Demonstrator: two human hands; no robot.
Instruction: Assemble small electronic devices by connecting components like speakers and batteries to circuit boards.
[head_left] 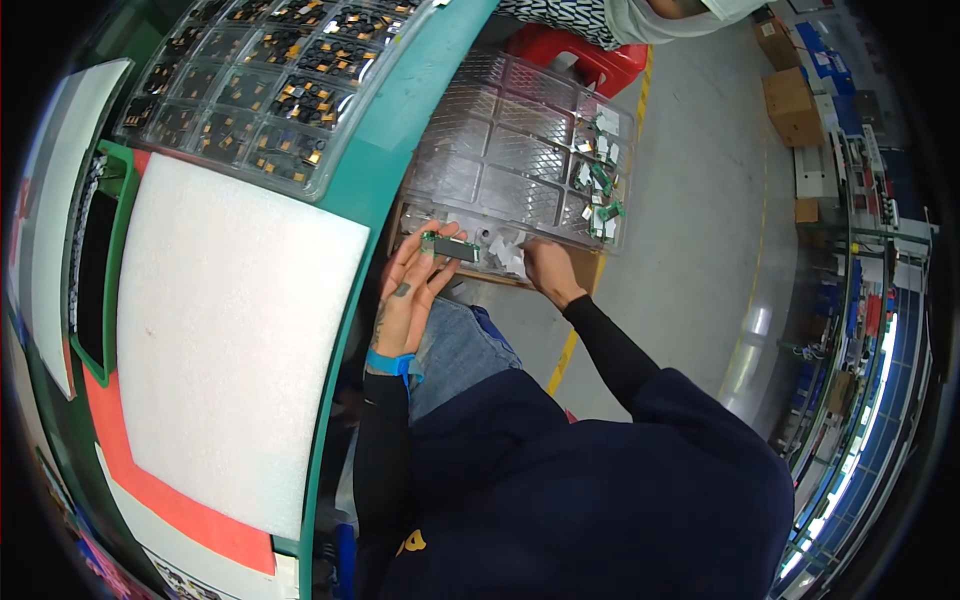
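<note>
The left hand (400, 300) is turned palm upward at the near side of a clear compartment tray (455, 165), its fingers partly curled around a small circuit module (455, 248) with a dark grey face and green board showing at one end. The module lies across the fingers, above the tray's near left part; this hold appears chosen to leave the broad face exposed and free of pressure. The right hand (550, 270) is at the near row, fingers curled inward beside loose white pieces (508, 254); whether it grips one cannot be determined, the fingertips being hidden. Its position beside the module suggests that both hands are kept close so that small parts need travel little. Green and white parts (603, 180) are grouped in the tray's right-hand compartments, an arrangement judged to keep them separate from the other cells. To the far left, on a green workbench (378, 165), stands a second divided tray (312, 192) containing black and gold-coloured components (300, 100), presumably partitioned to prevent mixing. Nearer on the bench lies a white foam sheet (235, 340), likely placed as a soft surface, with a narrow green bin (122, 180) standing to its left.
</note>
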